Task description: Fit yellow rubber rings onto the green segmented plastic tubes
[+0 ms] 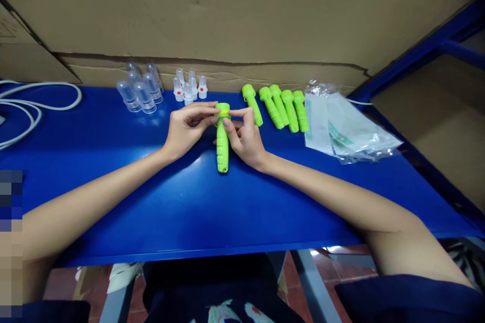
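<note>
A lime-green flashlight body point(223, 149) with a ribbed grip stands between my hands, its wider head pointing away from me and a yellow band near that head. My left hand point(185, 130) pinches the head from the left with thumb and fingers. From the right, my right hand point(248, 139) holds the upper grip, its thumb on the near face and its index finger at the yellow band. Several similar green flashlight bodies point(290, 111) lie behind my right hand. Behind my left hand stand several small clear bulbs with white bases point(202, 88).
Several clear plastic domed covers point(144, 98) stand at the back left. Printed clear plastic bags point(352, 128) lie on the right. A white cable point(56, 86) loops over the left of the blue table point(182, 207). Cardboard point(212, 10) walls the back; a blue frame point(424, 55) rises at right.
</note>
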The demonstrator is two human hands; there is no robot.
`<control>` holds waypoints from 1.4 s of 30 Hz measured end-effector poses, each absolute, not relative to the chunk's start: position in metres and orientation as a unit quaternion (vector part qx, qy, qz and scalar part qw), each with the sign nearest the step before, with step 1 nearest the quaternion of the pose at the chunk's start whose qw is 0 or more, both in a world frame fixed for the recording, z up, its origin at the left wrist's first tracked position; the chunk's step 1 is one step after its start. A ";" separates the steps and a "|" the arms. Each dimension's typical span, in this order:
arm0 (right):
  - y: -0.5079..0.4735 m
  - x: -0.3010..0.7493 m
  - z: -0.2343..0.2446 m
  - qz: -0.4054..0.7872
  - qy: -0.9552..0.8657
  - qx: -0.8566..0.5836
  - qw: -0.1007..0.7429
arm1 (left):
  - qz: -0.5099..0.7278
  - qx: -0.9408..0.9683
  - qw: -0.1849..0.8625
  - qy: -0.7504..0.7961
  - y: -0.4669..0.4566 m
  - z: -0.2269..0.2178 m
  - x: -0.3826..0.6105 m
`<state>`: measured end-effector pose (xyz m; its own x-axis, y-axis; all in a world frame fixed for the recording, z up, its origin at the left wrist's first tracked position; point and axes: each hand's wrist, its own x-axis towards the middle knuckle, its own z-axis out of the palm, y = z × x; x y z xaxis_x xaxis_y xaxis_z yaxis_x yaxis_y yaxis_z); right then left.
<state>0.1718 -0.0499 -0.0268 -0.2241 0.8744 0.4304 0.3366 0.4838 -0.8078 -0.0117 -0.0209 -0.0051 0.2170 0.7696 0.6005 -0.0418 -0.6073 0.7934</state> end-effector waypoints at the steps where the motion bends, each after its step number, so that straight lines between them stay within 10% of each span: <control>1: -0.050 0.172 -0.027 0.288 -0.728 -0.417 0.461 | 0.566 0.696 0.355 0.263 -0.020 -0.005 -0.012; 42: -0.034 0.190 -0.010 0.431 -0.718 -0.381 0.392 | 0.473 0.716 0.438 0.267 -0.001 -0.009 -0.023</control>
